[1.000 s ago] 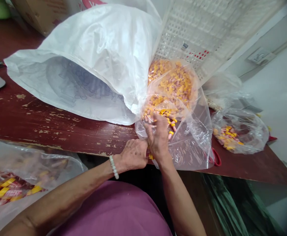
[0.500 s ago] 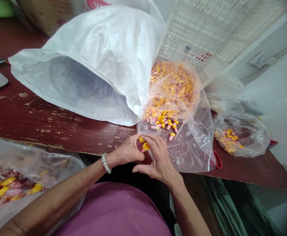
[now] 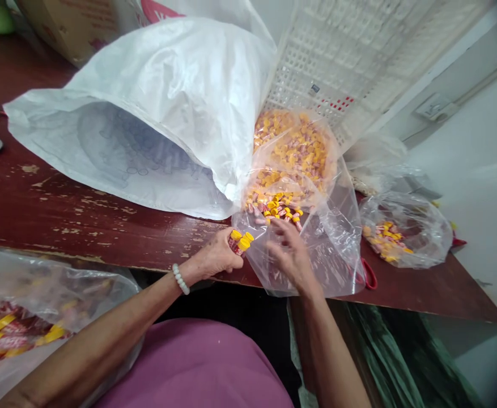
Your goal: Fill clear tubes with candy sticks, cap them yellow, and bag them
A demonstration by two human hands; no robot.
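Note:
My left hand (image 3: 216,256) rests at the table's front edge, closed around several small tubes with yellow caps (image 3: 239,242). My right hand (image 3: 291,255) reaches forward with its fingers spread, over the mouth of a clear plastic bag (image 3: 337,226). That bag holds a heap of the same yellow-capped tubes (image 3: 293,164), and a few lie loose just beyond my fingertips. My right hand holds nothing.
A large white woven sack (image 3: 167,113) lies open on the dark red table (image 3: 39,209). A white plastic crate (image 3: 359,51) leans behind. A smaller clear bag with tubes (image 3: 401,232) sits at right. Another bag of packed items (image 3: 27,317) lies at lower left.
My right hand has left the tubes in my left hand and moved forward into the clear bag. My left hand stays shut on its bunch of tubes.

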